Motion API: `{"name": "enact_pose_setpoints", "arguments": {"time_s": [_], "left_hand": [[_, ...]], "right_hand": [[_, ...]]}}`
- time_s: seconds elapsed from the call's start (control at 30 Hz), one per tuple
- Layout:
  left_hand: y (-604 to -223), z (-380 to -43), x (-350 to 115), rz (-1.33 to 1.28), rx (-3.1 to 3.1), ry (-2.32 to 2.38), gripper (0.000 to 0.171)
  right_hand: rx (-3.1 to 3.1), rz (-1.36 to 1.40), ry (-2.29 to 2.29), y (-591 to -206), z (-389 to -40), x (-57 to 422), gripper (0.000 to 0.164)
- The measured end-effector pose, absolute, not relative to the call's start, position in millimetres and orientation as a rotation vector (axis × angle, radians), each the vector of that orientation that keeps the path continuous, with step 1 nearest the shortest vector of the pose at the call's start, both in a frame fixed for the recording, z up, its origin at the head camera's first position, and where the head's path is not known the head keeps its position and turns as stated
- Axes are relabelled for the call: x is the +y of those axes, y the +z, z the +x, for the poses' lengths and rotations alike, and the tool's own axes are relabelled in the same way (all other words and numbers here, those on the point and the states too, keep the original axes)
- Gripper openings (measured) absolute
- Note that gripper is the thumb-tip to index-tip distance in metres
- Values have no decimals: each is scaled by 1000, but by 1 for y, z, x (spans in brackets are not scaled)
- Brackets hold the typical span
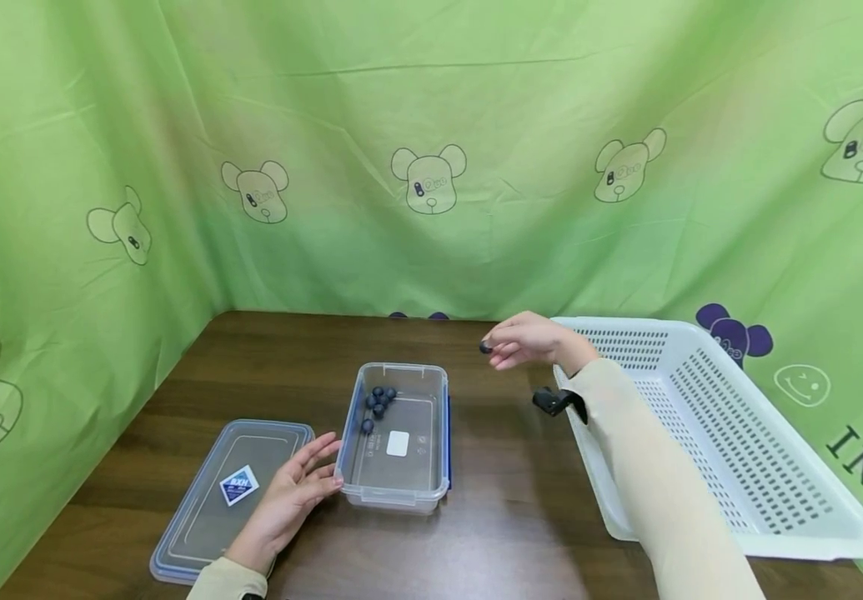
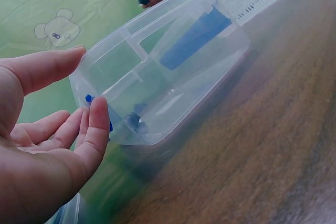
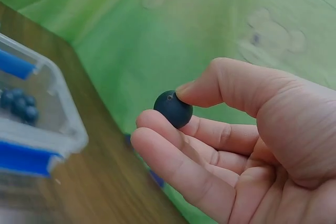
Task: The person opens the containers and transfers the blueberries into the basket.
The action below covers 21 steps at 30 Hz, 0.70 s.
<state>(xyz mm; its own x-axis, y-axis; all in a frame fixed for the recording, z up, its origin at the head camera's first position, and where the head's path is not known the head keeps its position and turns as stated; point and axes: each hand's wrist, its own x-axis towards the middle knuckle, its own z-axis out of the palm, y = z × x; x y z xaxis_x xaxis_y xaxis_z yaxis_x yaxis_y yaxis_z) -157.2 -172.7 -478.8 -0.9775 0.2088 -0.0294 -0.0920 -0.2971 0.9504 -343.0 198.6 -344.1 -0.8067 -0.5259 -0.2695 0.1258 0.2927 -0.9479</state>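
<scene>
Between the thumb and fingers of my right hand (image 1: 524, 337) I pinch a blueberry (image 3: 173, 109), held in the air to the right of a clear plastic container (image 1: 419, 475). That container stands on the table without its lid, and several blueberries (image 1: 378, 400) lie in its far left part. My left hand (image 1: 292, 492) is at the container's near left corner, its thumb touching the rim and its fingers loosely extended along the side. In the left wrist view the fingers (image 2: 97, 129) are beside a blue-edged latch.
The container's lid (image 1: 209, 521), blue-edged with a diamond sticker, lies on the table at the left. A white perforated basket (image 1: 716, 417) stands at the right under my right forearm. Green patterned cloth (image 1: 431, 100) hangs behind the brown table (image 1: 506, 517).
</scene>
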Motion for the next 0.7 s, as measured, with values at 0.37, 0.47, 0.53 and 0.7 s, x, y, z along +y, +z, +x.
{"name": "enact_pose_setpoints", "arguments": {"time_s": [0.37, 0.47, 0.53, 0.7], "left_hand": [[-480, -156, -172, 118, 1750, 2378, 76], [-480, -154, -172, 115, 1747, 2378, 76], [-481, -154, -172, 128, 1744, 2377, 75], [-480, -155, -172, 148, 1743, 2383, 75]], "right_hand": [[1832, -111, -1840, -362, -343, 295, 31], [1757, -69, -1935, -367, -341, 319, 31], [1711, -47, -1986, -371, -340, 335, 30], [1645, 72, -2010, -385, -337, 367, 28]]}}
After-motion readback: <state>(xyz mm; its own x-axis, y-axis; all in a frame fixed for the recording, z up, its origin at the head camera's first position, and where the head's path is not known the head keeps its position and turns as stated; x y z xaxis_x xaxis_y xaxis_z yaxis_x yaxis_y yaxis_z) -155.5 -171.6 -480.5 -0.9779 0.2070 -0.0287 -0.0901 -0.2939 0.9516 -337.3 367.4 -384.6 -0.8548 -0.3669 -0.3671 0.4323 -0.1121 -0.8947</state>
